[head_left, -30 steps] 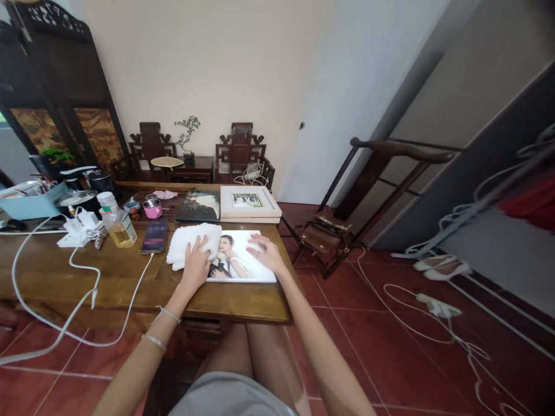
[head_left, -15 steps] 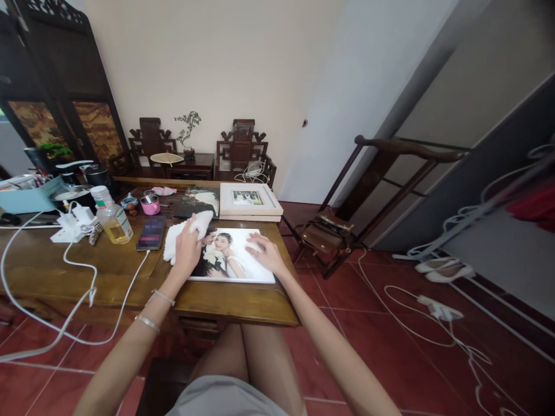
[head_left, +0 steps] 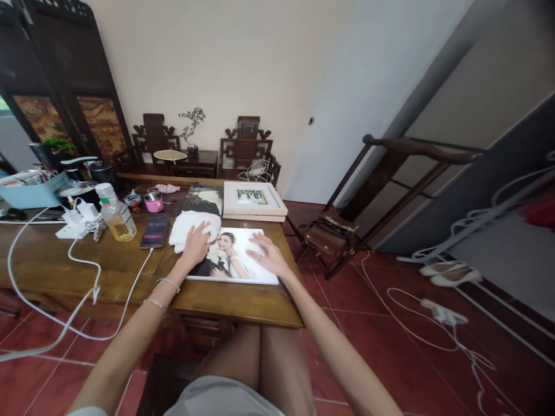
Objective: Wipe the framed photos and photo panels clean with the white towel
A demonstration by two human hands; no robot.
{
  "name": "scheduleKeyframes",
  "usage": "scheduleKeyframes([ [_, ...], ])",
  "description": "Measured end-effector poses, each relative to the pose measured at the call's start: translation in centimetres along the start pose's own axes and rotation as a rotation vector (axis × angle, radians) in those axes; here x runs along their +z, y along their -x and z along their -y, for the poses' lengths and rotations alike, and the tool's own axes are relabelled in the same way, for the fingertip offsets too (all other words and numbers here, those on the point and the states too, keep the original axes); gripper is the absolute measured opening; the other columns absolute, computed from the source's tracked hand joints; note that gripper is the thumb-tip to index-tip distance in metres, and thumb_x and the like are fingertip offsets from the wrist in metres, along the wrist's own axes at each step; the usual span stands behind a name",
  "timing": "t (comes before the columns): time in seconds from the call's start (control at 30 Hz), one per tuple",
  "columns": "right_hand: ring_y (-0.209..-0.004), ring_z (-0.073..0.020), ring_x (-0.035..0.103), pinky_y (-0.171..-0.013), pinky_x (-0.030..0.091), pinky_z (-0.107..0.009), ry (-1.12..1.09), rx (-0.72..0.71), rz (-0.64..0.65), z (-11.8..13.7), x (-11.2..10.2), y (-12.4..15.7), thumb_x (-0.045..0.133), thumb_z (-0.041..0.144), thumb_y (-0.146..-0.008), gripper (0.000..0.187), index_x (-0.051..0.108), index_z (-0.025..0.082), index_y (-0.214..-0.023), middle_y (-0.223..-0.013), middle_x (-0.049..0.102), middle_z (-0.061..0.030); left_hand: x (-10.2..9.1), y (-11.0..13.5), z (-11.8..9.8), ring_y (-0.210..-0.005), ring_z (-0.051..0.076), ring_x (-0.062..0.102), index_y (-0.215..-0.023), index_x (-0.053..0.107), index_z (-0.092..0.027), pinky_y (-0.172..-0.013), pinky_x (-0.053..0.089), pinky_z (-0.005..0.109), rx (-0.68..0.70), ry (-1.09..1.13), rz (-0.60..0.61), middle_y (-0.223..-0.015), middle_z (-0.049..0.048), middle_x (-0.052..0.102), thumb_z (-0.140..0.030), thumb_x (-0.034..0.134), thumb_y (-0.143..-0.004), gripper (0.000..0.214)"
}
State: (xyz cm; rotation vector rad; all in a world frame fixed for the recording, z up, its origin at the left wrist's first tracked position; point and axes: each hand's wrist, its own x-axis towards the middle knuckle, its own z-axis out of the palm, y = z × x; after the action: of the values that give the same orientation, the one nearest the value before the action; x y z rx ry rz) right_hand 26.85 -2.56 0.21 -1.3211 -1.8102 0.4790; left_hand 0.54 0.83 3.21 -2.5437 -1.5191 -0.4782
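A large wedding photo print (head_left: 234,267) lies flat near the right end of the wooden table, with a couple pictured on it. Over its upper left corner is a folded white towel (head_left: 184,225), partly on the print and partly on the table. My left hand (head_left: 197,244) rests on top of the towel, fingers stretched out across the cloth. On the print's right side is my right hand (head_left: 267,254), its fingers spread and nothing held in it.
Behind the print lie a framed photo (head_left: 277,199) and a dark photo print (head_left: 195,199). To the left are a charging phone (head_left: 155,231), an oil-coloured bottle (head_left: 119,219), a pink cup (head_left: 154,202) and a power strip (head_left: 73,231). White cables hang over the front edge.
The towel, bunched and raised at one side before, now lies flatter and further over the print's corner. My left hand has shifted slightly right and its fingers have spread.
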Motion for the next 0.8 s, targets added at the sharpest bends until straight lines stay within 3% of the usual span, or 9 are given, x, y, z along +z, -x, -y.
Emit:
scheduleKeyframes([
  [0.2, -0.137, -0.0259, 0.033, -0.112, 0.027, -0.047, 0.02, 0.012, 0.037, -0.2, 0.2, 0.1, 0.066, 0.039, -0.076, 0.042, 0.065, 0.021, -0.114, -0.139, 0.049, -0.0107, -1.5, 1.0, 0.0, -0.138, 0.027, 0.029, -0.101, 0.064, -0.013, -0.11, 0.027, 0.05, 0.041, 0.039, 0.088, -0.145, 0.0123, 0.039, -0.009, 0.043, -0.085, 0.027],
  [0.37, -0.137, -0.0254, 0.033, -0.112, 0.028, -0.047, 0.012, 0.005, 0.062, 0.2, 0.1, 0.3, 0.065, 0.039, -0.078, 0.041, 0.064, 0.022, -0.115, -0.139, 0.05, -0.0101, -3.8, 6.7, -1.6, -0.139, 0.026, 0.026, -0.093, 0.064, -0.011, -0.112, 0.025, 0.049, 0.108, 0.069, 0.16, -0.147, 0.0126, 0.036, -0.005, 0.041, -0.085, 0.025],
  [0.53, -0.137, -0.0259, 0.033, -0.112, 0.028, -0.047, 0.052, -0.013, 0.088, 0.4, 0.1, 0.4, 0.061, 0.04, -0.08, 0.042, 0.063, 0.021, -0.118, -0.139, 0.049, -0.0105, -5.7, 11.9, -4.4, -0.139, 0.024, 0.026, -0.086, 0.064, -0.015, -0.112, 0.024, 0.049, 0.118, 0.103, 0.131, -0.147, 0.009, 0.035, -0.004, 0.042, -0.083, 0.025],
  [0.63, -0.137, -0.0271, 0.033, -0.111, 0.029, -0.049, 0.075, -0.029, 0.098, 0.2, 0.1, 0.5, 0.062, 0.04, -0.08, 0.044, 0.063, 0.02, -0.119, -0.14, 0.048, -0.0114, -5.7, 11.2, -4.2, -0.139, 0.023, 0.027, -0.087, 0.064, -0.016, -0.111, 0.026, 0.048, 0.093, 0.119, 0.101, -0.148, 0.0087, 0.035, -0.006, 0.042, -0.084, 0.024],
  [0.8, -0.136, -0.0287, 0.035, -0.111, 0.03, -0.05, 0.094, -0.032, 0.087, 0.2, -0.1, 0.5, 0.066, 0.042, -0.076, 0.049, 0.063, 0.02, -0.119, -0.139, 0.049, -0.0116, -3.6, 5.1, -1.3, -0.14, 0.023, 0.024, -0.102, 0.062, -0.016, -0.113, 0.02, 0.051, 0.054, 0.124, 0.122, -0.148, 0.009, 0.033, -0.012, 0.04, -0.089, 0.026],
])
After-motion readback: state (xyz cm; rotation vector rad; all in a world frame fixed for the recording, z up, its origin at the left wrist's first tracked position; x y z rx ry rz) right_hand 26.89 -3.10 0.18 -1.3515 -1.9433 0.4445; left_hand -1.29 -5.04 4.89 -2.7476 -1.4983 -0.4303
